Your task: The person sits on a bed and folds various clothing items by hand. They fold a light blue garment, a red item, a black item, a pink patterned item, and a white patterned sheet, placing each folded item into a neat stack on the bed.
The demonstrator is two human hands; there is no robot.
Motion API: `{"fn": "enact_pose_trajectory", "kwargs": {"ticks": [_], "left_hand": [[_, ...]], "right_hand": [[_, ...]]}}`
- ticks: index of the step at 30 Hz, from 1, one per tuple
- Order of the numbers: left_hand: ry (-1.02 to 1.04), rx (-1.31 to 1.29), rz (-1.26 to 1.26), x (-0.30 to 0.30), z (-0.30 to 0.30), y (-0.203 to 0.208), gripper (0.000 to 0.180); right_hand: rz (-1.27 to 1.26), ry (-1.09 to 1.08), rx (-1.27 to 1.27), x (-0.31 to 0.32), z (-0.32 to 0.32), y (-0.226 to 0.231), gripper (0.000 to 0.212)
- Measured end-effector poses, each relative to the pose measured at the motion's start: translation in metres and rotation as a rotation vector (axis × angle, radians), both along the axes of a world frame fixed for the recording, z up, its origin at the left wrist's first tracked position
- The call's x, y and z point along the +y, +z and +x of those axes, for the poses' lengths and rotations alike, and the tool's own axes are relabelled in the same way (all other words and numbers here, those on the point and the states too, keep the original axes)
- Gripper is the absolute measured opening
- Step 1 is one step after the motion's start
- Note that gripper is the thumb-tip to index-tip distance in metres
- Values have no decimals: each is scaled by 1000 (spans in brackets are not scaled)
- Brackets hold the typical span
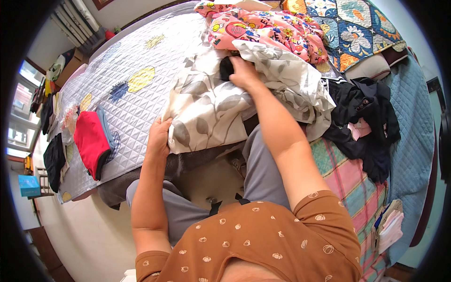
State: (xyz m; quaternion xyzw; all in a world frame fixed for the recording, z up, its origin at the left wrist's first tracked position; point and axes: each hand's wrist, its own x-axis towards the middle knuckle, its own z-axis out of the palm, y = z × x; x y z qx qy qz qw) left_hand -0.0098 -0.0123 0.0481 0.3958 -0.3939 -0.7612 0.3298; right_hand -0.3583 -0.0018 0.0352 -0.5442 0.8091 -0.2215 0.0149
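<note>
A cream cloth with grey leaf prints [206, 113] lies spread over the bed's near edge, in front of my knees. My left hand [160, 136] is closed on its near left corner, thumb on top. Further in, my right hand [244, 74] is closed at a small black cloth item [226, 69], which lies on the leaf-print cloth; its full shape is hidden. More of the same pale cloth is bunched in loose folds to the right, under and beyond my right forearm.
A pink cartoon-print bundle [268, 30] and a blue-orange patchwork quilt [361, 19] lie at the back. Dark clothes [369, 117] are heaped on the right. On the white quilted bedspread [127, 94], a folded red garment [91, 141] sits left. Folded cloths [390, 228] lie lower right.
</note>
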Motion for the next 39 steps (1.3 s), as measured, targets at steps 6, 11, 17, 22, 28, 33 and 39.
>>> {"fn": "enact_pose_trajectory", "kwargs": {"ticks": [6, 11, 17, 22, 28, 33, 39], "left_hand": [[-16, -36, -73, 25, -9, 9, 27], [-195, -1236, -915, 34, -9, 24, 51], [-139, -1398, -1362, 60, -21, 11, 64], [-388, -736, -1552, 93, -66, 13, 65], [-666, -985, -1905, 102, -95, -18, 34], [-589, -730, -1774, 82, -94, -16, 18], [-920, -42, -923, 75, -56, 12, 13]], "right_hand": [[-69, 62, -208, 26, -83, -17, 54], [71, 92, -474, 67, -115, 10, 61], [121, -141, -643, 139, -137, 67, 74], [-291, 0, -1521, 144, -138, 91, 46], [-480, 107, -1820, 107, -71, 114, 35], [-465, 204, -1879, 81, 1, 124, 32], [-348, 497, -2095, 52, 32, 111, 33]]}}
